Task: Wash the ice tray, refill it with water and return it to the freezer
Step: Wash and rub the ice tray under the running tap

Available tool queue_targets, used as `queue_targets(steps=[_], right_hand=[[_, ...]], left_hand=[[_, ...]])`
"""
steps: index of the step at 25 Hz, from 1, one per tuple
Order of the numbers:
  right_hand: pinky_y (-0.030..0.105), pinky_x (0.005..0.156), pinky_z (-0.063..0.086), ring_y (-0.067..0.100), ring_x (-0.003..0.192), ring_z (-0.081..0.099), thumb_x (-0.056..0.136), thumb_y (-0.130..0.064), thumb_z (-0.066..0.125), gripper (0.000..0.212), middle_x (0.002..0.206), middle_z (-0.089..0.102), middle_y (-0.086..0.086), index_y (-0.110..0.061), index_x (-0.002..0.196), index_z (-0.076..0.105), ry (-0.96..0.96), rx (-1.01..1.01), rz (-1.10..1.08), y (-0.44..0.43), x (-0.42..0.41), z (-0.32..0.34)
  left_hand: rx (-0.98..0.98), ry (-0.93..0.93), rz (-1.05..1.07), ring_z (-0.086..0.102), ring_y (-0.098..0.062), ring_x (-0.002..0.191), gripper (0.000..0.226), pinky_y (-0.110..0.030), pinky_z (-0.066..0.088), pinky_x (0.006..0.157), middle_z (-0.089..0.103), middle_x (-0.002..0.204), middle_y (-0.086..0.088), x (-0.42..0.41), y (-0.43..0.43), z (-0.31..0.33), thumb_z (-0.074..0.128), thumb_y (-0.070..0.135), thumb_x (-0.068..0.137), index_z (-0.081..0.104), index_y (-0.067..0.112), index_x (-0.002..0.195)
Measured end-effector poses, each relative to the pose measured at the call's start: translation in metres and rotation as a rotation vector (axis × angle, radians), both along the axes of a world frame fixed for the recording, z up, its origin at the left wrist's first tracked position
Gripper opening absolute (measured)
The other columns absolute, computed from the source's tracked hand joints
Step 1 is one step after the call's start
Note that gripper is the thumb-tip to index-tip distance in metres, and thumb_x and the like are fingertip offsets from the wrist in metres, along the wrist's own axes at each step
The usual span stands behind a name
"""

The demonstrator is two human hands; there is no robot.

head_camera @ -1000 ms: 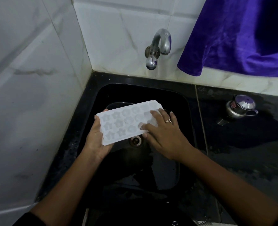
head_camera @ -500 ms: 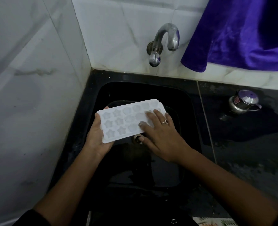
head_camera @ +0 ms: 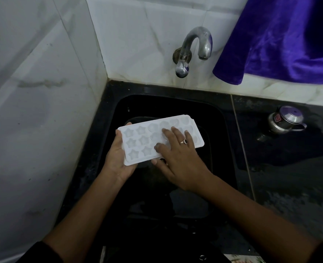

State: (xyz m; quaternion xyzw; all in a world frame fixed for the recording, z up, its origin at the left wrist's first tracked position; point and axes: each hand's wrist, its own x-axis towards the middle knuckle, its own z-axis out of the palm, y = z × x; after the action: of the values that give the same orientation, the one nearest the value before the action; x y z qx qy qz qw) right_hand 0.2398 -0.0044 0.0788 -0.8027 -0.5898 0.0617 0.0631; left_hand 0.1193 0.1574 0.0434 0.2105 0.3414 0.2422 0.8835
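Head view, looking down into a corner sink. The ice tray [head_camera: 146, 138], a white rectangular mould with star-shaped and rounded cavities, is held in the air above the black sink [head_camera: 168, 103], its open face up and its long axis running from lower left to upper right. It lies forward of the tap [head_camera: 193, 46] rather than under the spout.

The left hand [head_camera: 116, 158] grips the tray's left short end. The palm lies beneath that end and against its edge, the thumb rests at the near-left corner, and one fingertip shows past the far edge (so the fingers are curled round the tray from below). The tray extends to the right from this grip, with most of its length clear of the palm.

The right hand [head_camera: 178, 158] lies flat on the tray's upper face, its fingers [head_camera: 168, 132] straight, spread and touching the cavities of the middle and right part. Its thumb sits just below the near long edge, and a ring [head_camera: 183, 141] is worn on one finger. This hand presses on the tray and does not close round it.

A purple cloth [head_camera: 282, 42] hangs over the tiled wall [head_camera: 35, 111] at upper right. A small steel pot [head_camera: 284, 120] with a lid stands on the dark counter [head_camera: 293, 179] to the right of the sink, well apart from the tray.
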Motion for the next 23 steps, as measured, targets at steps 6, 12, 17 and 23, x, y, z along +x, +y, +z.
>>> queue_targets(steps=[6, 12, 17, 23], right_hand=[[0.065, 0.124, 0.01, 0.039, 0.157, 0.013, 0.106, -0.06, 0.028, 0.047, 0.166, 0.025, 0.016, -0.03, 0.132, 0.055, -0.001, 0.003, -0.013, -0.001, 0.008, 0.0], [0.067, 0.123, 0.011, 0.041, 0.157, 0.013, 0.106, -0.059, 0.028, 0.047, 0.166, 0.026, 0.016, -0.033, 0.135, 0.055, -0.046, 0.007, 0.017, -0.006, 0.013, -0.001], [0.065, 0.124, 0.01, 0.039, 0.158, 0.01, 0.106, -0.06, 0.026, 0.053, 0.167, 0.023, 0.016, -0.028, 0.14, 0.052, -0.063, -0.018, 0.073, -0.011, 0.01, -0.005], [0.065, 0.124, 0.011, 0.039, 0.158, 0.013, 0.106, -0.059, 0.028, 0.052, 0.166, 0.025, 0.018, -0.022, 0.131, 0.054, -0.056, -0.01, 0.042, -0.005, 0.008, -0.003]], left_hand=[[-0.003, -0.019, -0.026, 0.069, -0.035, 0.12, 0.049, -0.055, 0.06, 0.092, 0.068, 0.135, -0.015, 0.002, -0.007, -0.003, 0.033, 0.052, 0.109, 0.055, 0.026, 0.145], [-0.073, 0.0, -0.064, 0.057, -0.041, 0.134, 0.057, -0.064, 0.043, 0.111, 0.057, 0.149, -0.018, 0.002, 0.002, -0.016, 0.041, 0.058, 0.107, 0.05, 0.026, 0.152], [-0.034, -0.011, -0.043, 0.058, -0.041, 0.133, 0.053, -0.065, 0.041, 0.113, 0.06, 0.146, -0.017, 0.006, 0.001, -0.015, 0.036, 0.058, 0.108, 0.055, 0.028, 0.147], [0.001, 0.003, -0.032, 0.063, -0.038, 0.128, 0.051, -0.062, 0.048, 0.106, 0.065, 0.14, -0.016, 0.013, -0.005, -0.005, 0.034, 0.055, 0.108, 0.057, 0.027, 0.144]])
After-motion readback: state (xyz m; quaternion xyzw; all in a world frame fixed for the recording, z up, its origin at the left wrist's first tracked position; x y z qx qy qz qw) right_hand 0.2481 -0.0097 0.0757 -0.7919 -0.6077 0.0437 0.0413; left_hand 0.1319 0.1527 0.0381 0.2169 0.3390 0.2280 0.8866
